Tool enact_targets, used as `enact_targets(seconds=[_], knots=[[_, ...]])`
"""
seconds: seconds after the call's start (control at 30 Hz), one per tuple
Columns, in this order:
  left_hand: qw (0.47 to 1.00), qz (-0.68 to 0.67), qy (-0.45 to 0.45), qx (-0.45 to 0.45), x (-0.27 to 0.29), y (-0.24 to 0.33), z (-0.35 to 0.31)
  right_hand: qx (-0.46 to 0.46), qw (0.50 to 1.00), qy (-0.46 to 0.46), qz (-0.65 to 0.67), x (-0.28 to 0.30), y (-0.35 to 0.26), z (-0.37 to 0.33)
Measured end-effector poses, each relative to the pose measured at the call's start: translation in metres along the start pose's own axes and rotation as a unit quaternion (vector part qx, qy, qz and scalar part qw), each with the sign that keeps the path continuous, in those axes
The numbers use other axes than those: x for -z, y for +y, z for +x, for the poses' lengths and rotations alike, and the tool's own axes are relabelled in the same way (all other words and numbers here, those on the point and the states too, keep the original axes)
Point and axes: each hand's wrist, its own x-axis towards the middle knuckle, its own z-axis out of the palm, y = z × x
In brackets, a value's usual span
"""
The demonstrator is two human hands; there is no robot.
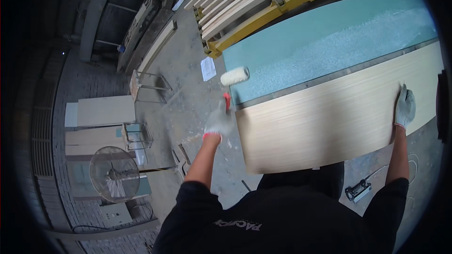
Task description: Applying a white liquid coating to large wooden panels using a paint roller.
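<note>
My left hand (220,119), in a grey work glove with a red cuff, is closed round the red handle of a paint roller (234,76). The fluffy white roller head is over the near left corner of a green board (282,47), which has a whitish wet-looking coat along its near part. In front of me a pale wood-grain sheet (325,117) lies beside the board, with a narrow dark gap between them. My right hand (406,106), gloved too, rests on the right part of this sheet with its fingers stretched out and close together.
Beyond the green board, long wooden strips (245,4) lie on a yellow metal frame (263,22). White paper (208,68) is on the floor. A large fan (114,174) and leaning panels (106,110) are at left. A corded metal tool (359,191) sits by my right arm.
</note>
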Motion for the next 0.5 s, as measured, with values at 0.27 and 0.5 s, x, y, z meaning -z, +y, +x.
enact_targets(seconds=[0.27,0.5], knots=[[0.981,-0.012,-0.129,0.142,0.041,0.017,0.12,0.022,1.0,-0.004,0.008,-0.012,-0.015,0.004],[0.946,-0.302,-0.009,0.115,-0.029,-0.071,0.064,-0.002,1.0,-0.028,-0.011,0.007,-0.034,0.007]])
